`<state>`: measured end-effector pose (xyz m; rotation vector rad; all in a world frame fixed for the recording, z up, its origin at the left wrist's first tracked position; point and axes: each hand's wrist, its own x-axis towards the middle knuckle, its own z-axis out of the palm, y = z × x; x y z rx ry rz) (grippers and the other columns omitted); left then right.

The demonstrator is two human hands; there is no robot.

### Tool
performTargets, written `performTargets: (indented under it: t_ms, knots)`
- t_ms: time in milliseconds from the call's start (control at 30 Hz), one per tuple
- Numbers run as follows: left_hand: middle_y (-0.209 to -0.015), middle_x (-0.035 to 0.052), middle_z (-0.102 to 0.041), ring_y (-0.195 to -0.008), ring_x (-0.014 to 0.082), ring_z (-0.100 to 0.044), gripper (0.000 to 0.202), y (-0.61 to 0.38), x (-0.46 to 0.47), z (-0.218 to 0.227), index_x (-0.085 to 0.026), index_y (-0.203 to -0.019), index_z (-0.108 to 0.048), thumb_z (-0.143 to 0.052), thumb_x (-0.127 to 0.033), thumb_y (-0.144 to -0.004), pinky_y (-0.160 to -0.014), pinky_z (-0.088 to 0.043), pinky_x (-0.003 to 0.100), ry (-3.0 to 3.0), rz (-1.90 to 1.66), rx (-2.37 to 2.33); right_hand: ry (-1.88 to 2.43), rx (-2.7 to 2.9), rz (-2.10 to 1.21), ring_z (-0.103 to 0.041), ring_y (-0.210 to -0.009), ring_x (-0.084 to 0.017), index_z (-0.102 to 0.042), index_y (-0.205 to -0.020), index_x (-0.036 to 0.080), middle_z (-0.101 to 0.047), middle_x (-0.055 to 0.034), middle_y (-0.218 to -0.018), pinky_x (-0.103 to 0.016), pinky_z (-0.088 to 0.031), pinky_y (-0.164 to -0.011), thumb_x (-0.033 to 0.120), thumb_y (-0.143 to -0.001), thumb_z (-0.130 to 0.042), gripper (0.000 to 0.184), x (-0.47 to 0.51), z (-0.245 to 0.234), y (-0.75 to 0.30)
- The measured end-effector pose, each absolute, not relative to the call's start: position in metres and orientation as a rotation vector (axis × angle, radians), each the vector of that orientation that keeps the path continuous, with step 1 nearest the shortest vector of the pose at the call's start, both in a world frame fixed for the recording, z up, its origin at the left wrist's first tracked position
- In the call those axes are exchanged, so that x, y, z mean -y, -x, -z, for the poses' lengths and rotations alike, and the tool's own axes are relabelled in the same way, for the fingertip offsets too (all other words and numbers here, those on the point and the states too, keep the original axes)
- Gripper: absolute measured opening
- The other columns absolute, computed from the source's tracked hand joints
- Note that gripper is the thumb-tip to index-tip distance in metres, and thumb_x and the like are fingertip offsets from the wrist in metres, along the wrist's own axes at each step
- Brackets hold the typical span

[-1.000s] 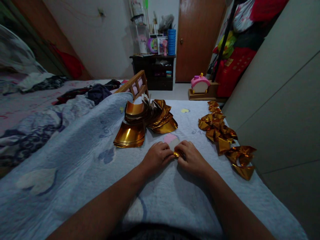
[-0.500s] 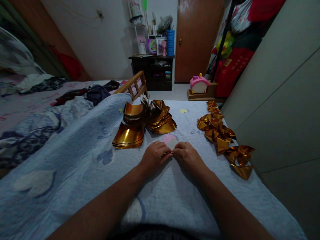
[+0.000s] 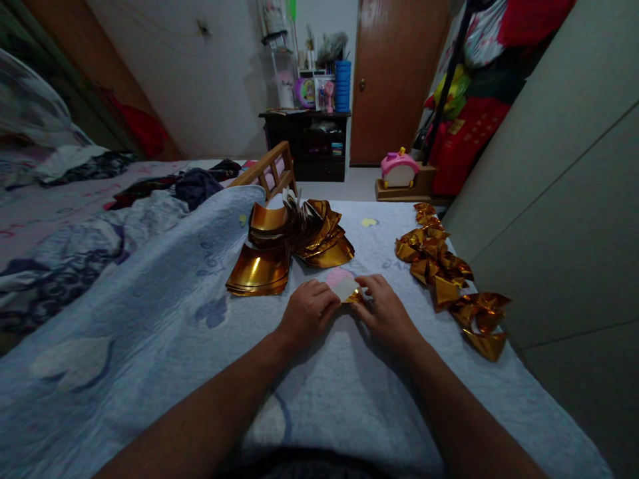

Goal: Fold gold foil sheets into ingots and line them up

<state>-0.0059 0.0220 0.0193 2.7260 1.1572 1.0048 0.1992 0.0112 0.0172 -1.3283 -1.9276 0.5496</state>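
Between my hands is a small folded piece of gold foil paper (image 3: 353,297), held just above or on the bed cover. My left hand (image 3: 309,309) pinches its left end, the fingers curled and mostly hiding that end. With thumb and forefinger, my right hand (image 3: 383,307) grips the right end, its fingers a little apart around it. Beyond my left hand lies a fanned stack of flat gold foil sheets (image 3: 259,267). Several folded gold foil pieces (image 3: 439,266) form a row along the right side.
A pale blue quilted cover (image 3: 210,392) with heart patterns spreads under everything. Rumpled clothes and bedding (image 3: 150,219) are at the left. A wooden rail (image 3: 269,166) stands behind the stack, and a light cabinet wall (image 3: 559,219) borders the right edge.
My right hand has loosened from a tight pinch and shifted slightly right, its fingers opening around the paper. More gold foil now shows between the hands. The left hand stays nearly still.
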Motion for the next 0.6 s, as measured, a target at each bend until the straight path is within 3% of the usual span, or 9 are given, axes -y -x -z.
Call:
performTargets:
  t_ms: [167, 333, 500, 600]
  knots:
    - [-0.078, 0.0045, -0.067, -0.076, 0.0199, -0.059, 0.015, 0.006, -0.02, -0.022, -0.018, -0.082, -0.068, -0.06, -0.021, -0.095, -0.073, -0.047, 0.033, -2.692, -1.073, -1.17, 1.521, 1.741, -0.837, -0.059, -0.067, -0.016, -0.055, -0.117, 0.017, -0.066, -0.0065, -0.097, -0.032, -0.049, -0.067, 0.033, -0.082, -0.065, 0.039, -0.008, -0.027, -0.2]
    - [-0.076, 0.0041, -0.066, -0.075, 0.019, -0.058, 0.018, 0.004, -0.018, -0.027, -0.018, -0.081, -0.068, -0.058, -0.021, -0.096, -0.073, -0.046, 0.032, -2.684, -1.147, -1.159, 1.609, 1.546, -0.897, -0.062, -0.064, -0.016, -0.055, -0.108, 0.017, -0.066, -0.0064, -0.093, -0.028, -0.046, -0.057, 0.044, -0.084, -0.06, 0.036, -0.007, -0.033, -0.2]
    - [-0.076, 0.0044, -0.067, -0.075, 0.0186, -0.058, 0.019, 0.003, -0.016, -0.028, -0.019, -0.083, -0.07, -0.057, -0.022, -0.097, -0.072, -0.045, 0.032, -2.716, -1.177, -1.152, 1.451, 1.294, -1.262, -0.062, -0.051, -0.017, -0.041, -0.121, 0.021, -0.064, 0.0022, -0.073, -0.026, -0.045, -0.044, 0.057, -0.083, -0.062, 0.056, -0.007, -0.029, -0.194]
    - [-0.077, 0.004, -0.067, -0.075, 0.0182, -0.057, 0.02, 0.002, -0.014, -0.026, -0.02, -0.084, -0.07, -0.057, -0.024, -0.098, -0.073, -0.044, 0.032, -2.75, -1.14, -1.117, 1.255, 1.127, -1.468, -0.061, -0.046, -0.015, -0.032, -0.122, 0.023, -0.065, 0.0061, -0.07, -0.026, -0.048, -0.045, 0.049, -0.075, -0.074, 0.068, -0.008, -0.024, -0.188]
